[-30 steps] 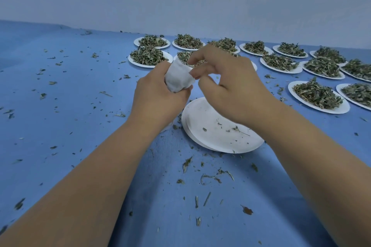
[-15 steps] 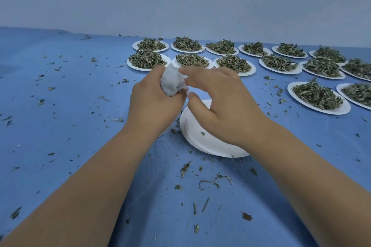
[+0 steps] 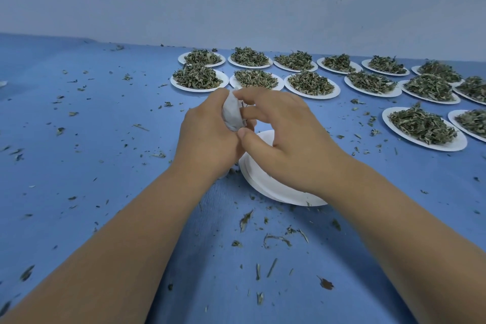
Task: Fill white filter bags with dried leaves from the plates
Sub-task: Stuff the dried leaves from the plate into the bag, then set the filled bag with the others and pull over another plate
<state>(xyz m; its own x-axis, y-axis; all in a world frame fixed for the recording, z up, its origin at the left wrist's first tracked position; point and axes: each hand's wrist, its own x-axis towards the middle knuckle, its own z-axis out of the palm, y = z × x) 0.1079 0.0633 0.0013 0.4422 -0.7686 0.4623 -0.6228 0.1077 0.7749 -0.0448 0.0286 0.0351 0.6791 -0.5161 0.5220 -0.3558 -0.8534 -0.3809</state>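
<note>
A white filter bag [image 3: 232, 116] bulges between both hands above the blue table. My left hand [image 3: 207, 137] grips the bag from the left, fingers wrapped round its lower part. From the right, my right hand [image 3: 284, 134] has its curled fingers at the bag's top and its thumb against the bottom. Below the hands lies a stack of white plates [image 3: 265, 181] with only a few crumbs on it. Several plates heaped with dried leaves [image 3: 199, 77] stand in rows further back and to the right.
Loose leaf bits [image 3: 276, 239] are scattered over the blue table [image 3: 92, 166], thickest in front of the stacked plates. A pale wall [image 3: 236, 13] closes the far edge. More leaf plates [image 3: 423, 126] line the right side.
Both hands with the bag have dropped lower and closer to the stacked plates. The right hand's fingers have shifted from the bag's mouth to closing round its top and bottom.
</note>
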